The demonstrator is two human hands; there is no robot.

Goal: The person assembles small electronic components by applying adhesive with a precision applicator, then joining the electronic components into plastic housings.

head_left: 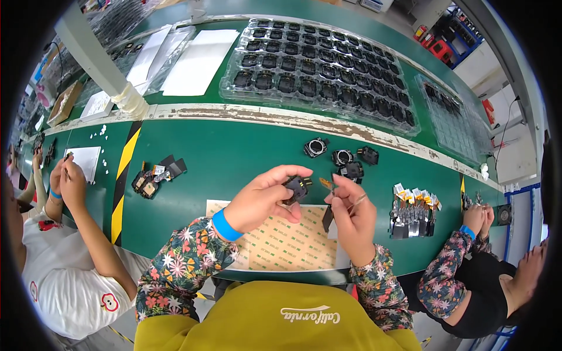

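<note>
The black module (297, 189) sits above the green counter (234, 149), pinched by the left hand (266, 199), its gold-edged side facing right toward the right hand (353, 215). The right hand pinches a slim flex piece (326, 183), its orange end uppermost; a dark flat strip (328, 219) hangs below, long axis near upright. Fingers hide whether these two join, and much of the module. Both palms turn inward, forearms rising from the lower edge.
</note>
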